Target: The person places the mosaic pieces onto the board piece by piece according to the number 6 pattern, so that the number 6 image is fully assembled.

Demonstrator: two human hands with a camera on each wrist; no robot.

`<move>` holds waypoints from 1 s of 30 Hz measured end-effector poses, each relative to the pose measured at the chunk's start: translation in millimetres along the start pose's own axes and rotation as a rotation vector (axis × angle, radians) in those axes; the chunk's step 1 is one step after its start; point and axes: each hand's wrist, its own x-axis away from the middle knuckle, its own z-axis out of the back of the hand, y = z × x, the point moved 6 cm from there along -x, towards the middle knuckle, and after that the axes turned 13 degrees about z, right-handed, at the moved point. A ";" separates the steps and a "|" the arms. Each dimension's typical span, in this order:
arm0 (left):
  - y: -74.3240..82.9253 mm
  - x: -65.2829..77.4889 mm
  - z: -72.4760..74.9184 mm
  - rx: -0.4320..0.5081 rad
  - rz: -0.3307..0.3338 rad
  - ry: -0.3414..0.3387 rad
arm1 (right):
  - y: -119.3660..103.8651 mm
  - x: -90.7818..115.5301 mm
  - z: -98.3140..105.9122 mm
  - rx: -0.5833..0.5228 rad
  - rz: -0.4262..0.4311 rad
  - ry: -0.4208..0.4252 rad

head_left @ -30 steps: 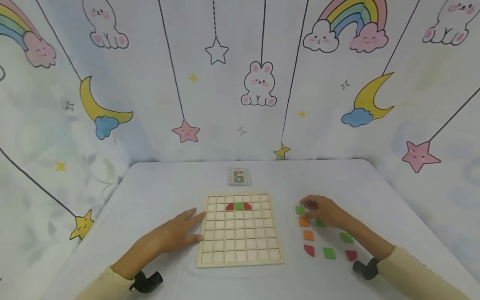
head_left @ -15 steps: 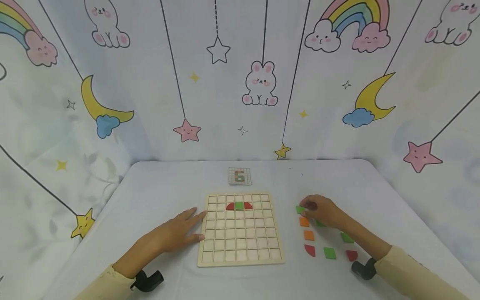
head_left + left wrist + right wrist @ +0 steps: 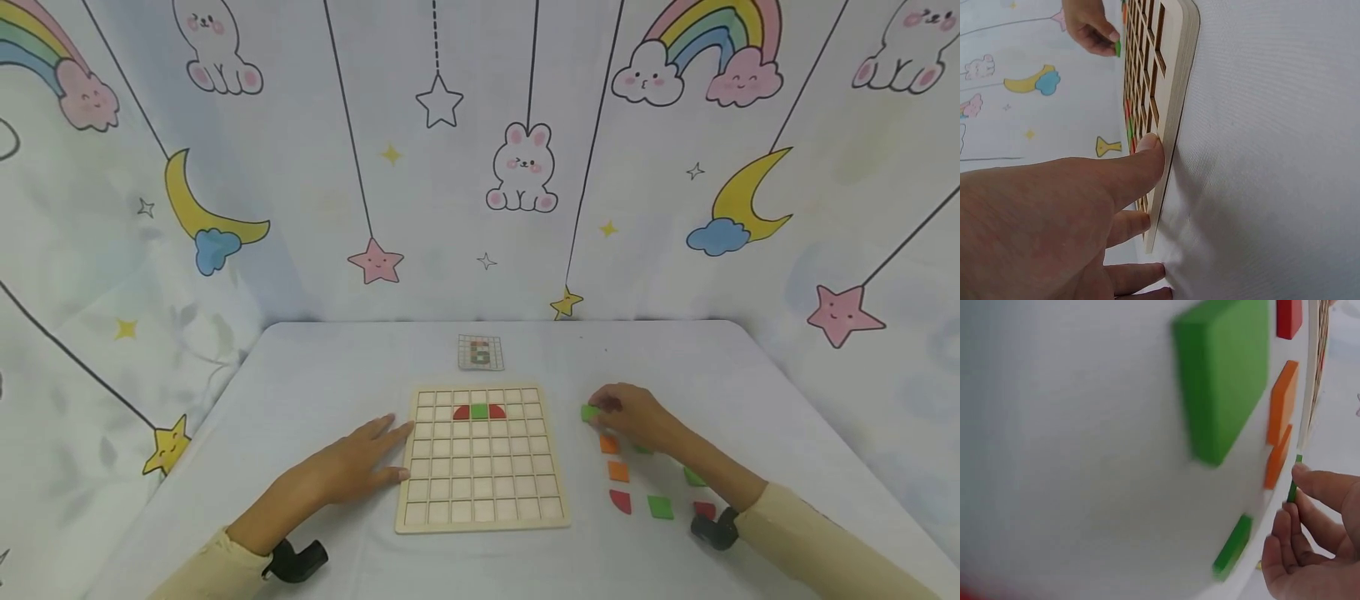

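A pale wooden grid board (image 3: 482,467) lies on the white table. In its second row sit a red quarter-round tile (image 3: 462,412), a green square tile (image 3: 479,412) and another red quarter-round tile (image 3: 497,412). My left hand (image 3: 348,467) rests at the board's left edge, thumb and a finger touching the rim, fingers spread. To the right of the board, my right hand (image 3: 637,415) pinches a green square tile (image 3: 1294,479) between thumb and finger, just off the table in the left wrist view.
Right of the board lie orange square tiles (image 3: 618,472), a red quarter-round tile (image 3: 620,502), green square tiles (image 3: 661,507) and a red tile (image 3: 703,510) partly behind the wrist camera. A small pattern card (image 3: 481,353) lies behind the board. A printed cloth (image 3: 450,200) hangs beyond the table.
My right hand has lifted the green square tile from the head of the tile column and moved it slightly left and away from me. The left hand stays on the board's edge.
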 end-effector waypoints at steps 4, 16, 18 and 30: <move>-1.1 0.5 0.0 0.001 0.002 0.001 | -13.2 -14.9 -5.8 -0.005 0.053 0.018; -0.1 1.0 0.0 -0.004 0.008 -0.003 | -71.0 -52.0 -40.4 -0.056 0.108 0.013; -0.5 0.5 -0.5 -0.006 0.015 -0.008 | -81.5 -57.0 -48.1 -0.062 0.136 0.014; 0.3 0.4 0.1 0.009 0.018 -0.006 | -133.6 -76.8 -79.0 -0.047 0.356 -0.040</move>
